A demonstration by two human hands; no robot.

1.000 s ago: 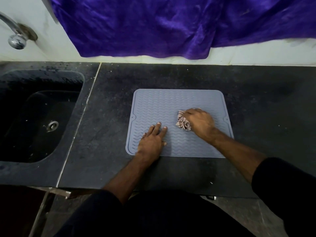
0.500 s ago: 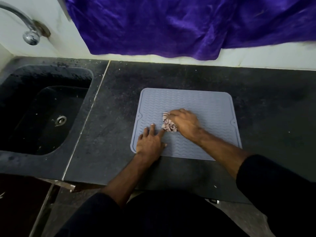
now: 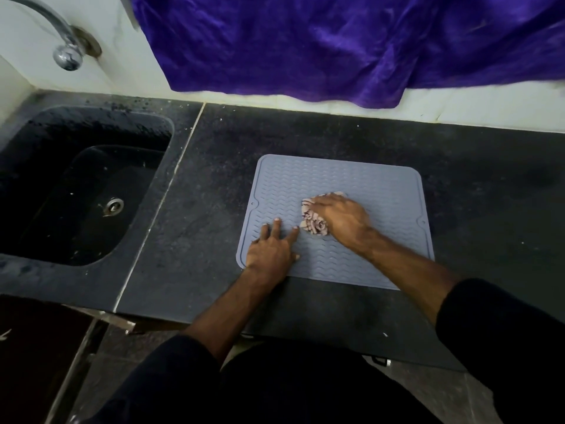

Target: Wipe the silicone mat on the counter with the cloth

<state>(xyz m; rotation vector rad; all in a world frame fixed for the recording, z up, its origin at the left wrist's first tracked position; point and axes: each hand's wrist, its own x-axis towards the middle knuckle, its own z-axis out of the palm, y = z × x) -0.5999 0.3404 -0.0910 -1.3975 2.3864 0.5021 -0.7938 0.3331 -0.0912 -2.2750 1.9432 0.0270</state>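
Note:
A grey-blue silicone mat [image 3: 360, 182] with a wavy ribbed pattern lies flat on the dark stone counter [image 3: 214, 209]. A crumpled pale cloth [image 3: 312, 220] with a dark print sits near the mat's middle. My right hand [image 3: 344, 217] lies on top of the cloth and grips it, fingers curled over it. My left hand [image 3: 270, 247] presses flat on the mat's near left corner, fingers straight and spread, just left of the cloth.
A black sink [image 3: 70, 185] with a metal drain is set into the counter at the left, under a chrome tap [image 3: 65, 55]. Purple fabric [image 3: 336, 44] hangs over the white wall behind the counter. The counter's front edge runs just below the mat.
My right hand slid the cloth leftward over the mat toward my left hand, then slightly back. The left hand stayed pressed on the mat. The camera view shifted left.

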